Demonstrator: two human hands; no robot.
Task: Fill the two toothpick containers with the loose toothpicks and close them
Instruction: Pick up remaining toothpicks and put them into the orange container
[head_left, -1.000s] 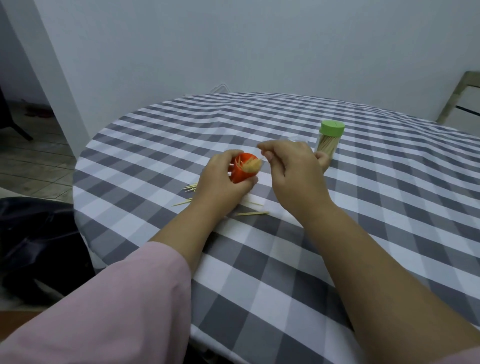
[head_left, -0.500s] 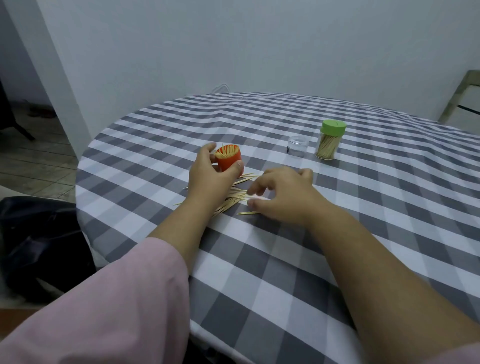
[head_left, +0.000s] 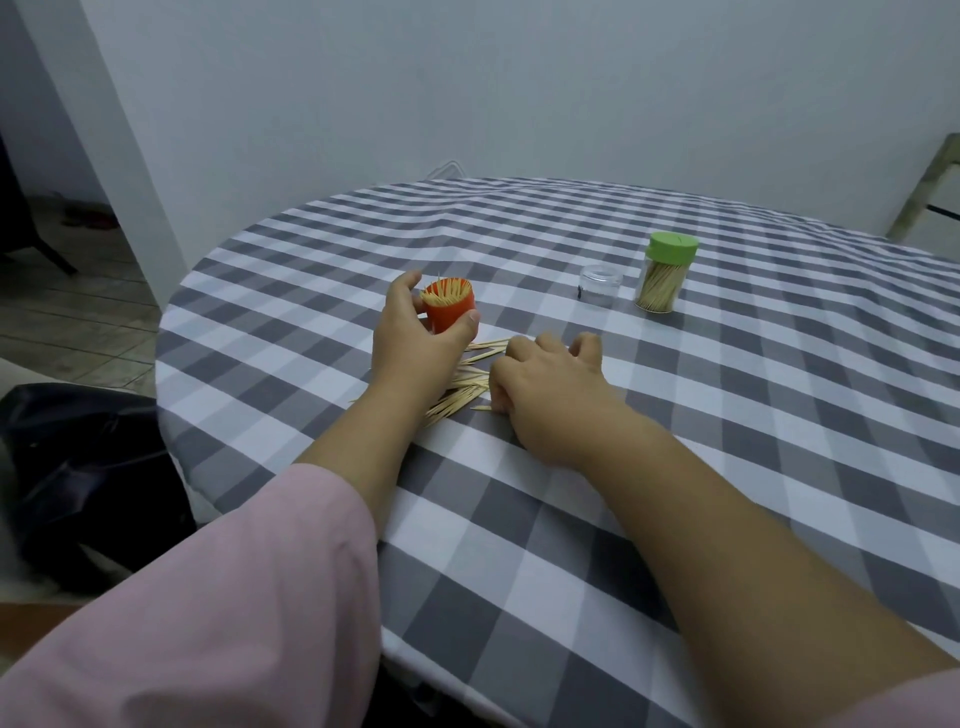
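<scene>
My left hand (head_left: 415, 353) grips an open orange toothpick container (head_left: 451, 314), held upright just above the table and packed with toothpicks standing on end. Loose toothpicks (head_left: 457, 402) lie scattered on the checked cloth below and to the right of it. My right hand (head_left: 550, 395) lies on that pile with its fingers curled down, thumb and fingertips pinching at the sticks. A second container with a green lid (head_left: 662, 283) stands closed and full at the back right. A small clear cap (head_left: 600, 285) sits just left of it.
The round table (head_left: 727, 467) has a grey and white checked cloth; its left edge curves close to my left arm. A black bag (head_left: 78, 467) lies on the floor at the left. A wooden chair frame (head_left: 930, 197) stands at the far right.
My right hand came down from the orange container's mouth to the loose pile and curled its fingers on it. My left hand turned the container upright and moved it slightly left.
</scene>
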